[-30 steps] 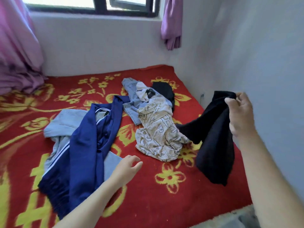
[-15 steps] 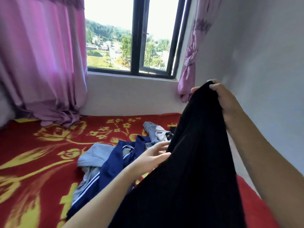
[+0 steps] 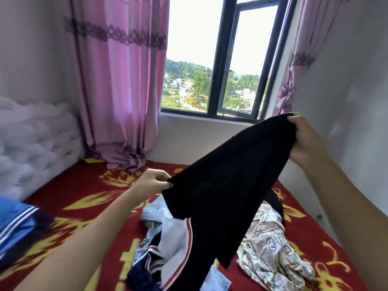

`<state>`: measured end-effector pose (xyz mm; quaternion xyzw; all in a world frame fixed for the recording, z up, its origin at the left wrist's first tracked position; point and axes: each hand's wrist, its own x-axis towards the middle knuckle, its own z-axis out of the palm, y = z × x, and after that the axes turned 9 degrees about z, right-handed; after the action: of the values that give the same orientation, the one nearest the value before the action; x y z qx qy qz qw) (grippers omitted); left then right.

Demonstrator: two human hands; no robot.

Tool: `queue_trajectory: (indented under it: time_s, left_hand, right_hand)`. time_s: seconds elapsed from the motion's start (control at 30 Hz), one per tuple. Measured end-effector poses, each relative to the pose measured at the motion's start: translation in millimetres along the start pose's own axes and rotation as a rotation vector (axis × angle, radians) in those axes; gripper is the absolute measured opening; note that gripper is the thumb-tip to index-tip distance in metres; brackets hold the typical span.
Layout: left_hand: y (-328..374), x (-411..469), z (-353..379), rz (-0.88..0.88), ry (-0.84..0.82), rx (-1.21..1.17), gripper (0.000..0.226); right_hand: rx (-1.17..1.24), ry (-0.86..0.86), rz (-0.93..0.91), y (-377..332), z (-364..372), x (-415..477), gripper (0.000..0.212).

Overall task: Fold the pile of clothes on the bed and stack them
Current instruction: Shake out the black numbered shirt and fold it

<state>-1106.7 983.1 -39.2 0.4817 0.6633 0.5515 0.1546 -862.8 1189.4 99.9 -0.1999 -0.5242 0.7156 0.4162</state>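
Observation:
A black garment (image 3: 226,185) hangs stretched in the air above the bed, between both my hands. My right hand (image 3: 304,139) grips its upper corner near the wall. My left hand (image 3: 154,181) pinches its lower left edge. Below it, on the red bed cover (image 3: 88,198), lies the pile: a navy and pale blue tracksuit piece with striped trim (image 3: 168,248) and a beige printed garment (image 3: 270,253). Another dark piece (image 3: 275,202) shows behind the beige one. The black garment hides part of the pile.
A blue striped garment (image 3: 16,223) sits at the left edge. A white tufted headboard (image 3: 31,143) stands at the left. Pink curtains (image 3: 121,91) and a window (image 3: 220,59) are at the far end. A white wall (image 3: 346,101) runs along the right.
My left hand has taken hold of the black garment's lower edge, and both hands now spread it in the air. One second ago only my right hand held it. The view has tilted up.

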Motion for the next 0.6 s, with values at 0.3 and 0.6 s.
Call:
queue_trajectory:
  time_s: [0.3, 0.6]
  left_hand:
    - [38, 36, -58, 0.147, 0.21, 0.082, 0.018]
    - [24, 60, -15, 0.116, 0.282, 0.001, 0.007]
  right_hand:
    - [-0.287, 0.245, -0.124, 22, -11, 22, 0.019]
    - [-0.357, 0.416, -0.079, 66, -58, 51, 0.02]
